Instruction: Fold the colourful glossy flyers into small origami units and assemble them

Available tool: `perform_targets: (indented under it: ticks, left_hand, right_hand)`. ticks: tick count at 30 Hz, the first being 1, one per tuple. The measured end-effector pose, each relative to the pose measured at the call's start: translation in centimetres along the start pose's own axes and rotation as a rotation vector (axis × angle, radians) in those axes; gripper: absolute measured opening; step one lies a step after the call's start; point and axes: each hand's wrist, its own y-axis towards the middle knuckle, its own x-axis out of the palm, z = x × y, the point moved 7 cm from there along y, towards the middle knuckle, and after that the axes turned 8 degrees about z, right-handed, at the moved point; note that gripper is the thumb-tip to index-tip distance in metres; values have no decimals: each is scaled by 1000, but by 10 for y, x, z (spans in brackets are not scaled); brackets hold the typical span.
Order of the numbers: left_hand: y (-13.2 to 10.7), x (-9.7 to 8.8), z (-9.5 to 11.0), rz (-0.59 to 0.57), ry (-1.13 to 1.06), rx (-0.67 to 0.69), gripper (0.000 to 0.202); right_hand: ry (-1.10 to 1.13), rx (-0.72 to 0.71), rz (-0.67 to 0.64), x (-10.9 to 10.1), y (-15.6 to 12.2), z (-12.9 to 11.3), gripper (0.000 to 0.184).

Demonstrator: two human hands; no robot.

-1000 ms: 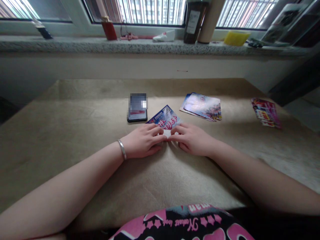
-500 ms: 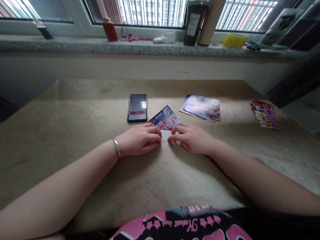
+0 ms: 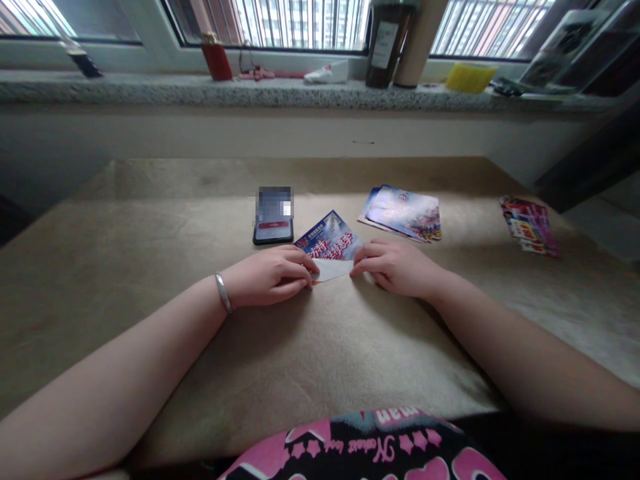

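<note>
Left hand [image 3: 270, 275] and right hand [image 3: 397, 265] touched 2 sides of a folded flyer [image 3: 330, 240], mid-frame — fingers curled, any pinch unclear.

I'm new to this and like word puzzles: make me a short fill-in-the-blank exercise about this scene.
1. The left hand and right hand both touch the sheet, and the strip along its near edge is coloured ____.
2. The bracelet is worn on the person's ____ side.
3. The phone lies left of the sheet, and the larger pile lies to its ____.
4. On the sill, the squat item right of the dark jar is coloured ____.

Missing words: white; left; right; yellow.
</note>
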Motion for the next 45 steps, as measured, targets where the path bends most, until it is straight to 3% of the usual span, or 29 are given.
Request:
perform_targets:
  ticks: [9, 22, 31, 34, 37, 45]
  left_hand:
    - [-2, -2, -5, 10, -66, 6, 29]
    - [-5, 1, -16, 17, -136, -41, 33]
    - [1, 7, -12, 147, 35, -145, 18]
    - [3, 11, -3, 178, 192, -101, 26]
    - [5, 16, 3, 167, 334, -83, 28]
    - [7, 21, 6, 160, 317, -23, 26]
  right_hand:
    - [-10, 122, 22, -9, -11, 19, 33]
    - [-7, 162, 2, -15, -22, 41, 34]
    - [-80, 259, 76, -15, -25, 49, 28]
    - [-109, 324, 140, -19, -23, 46, 25]
    - [-70, 292, 189, -22, -17, 35, 24]
    - [-32, 127, 190, -21, -6, 11, 26]
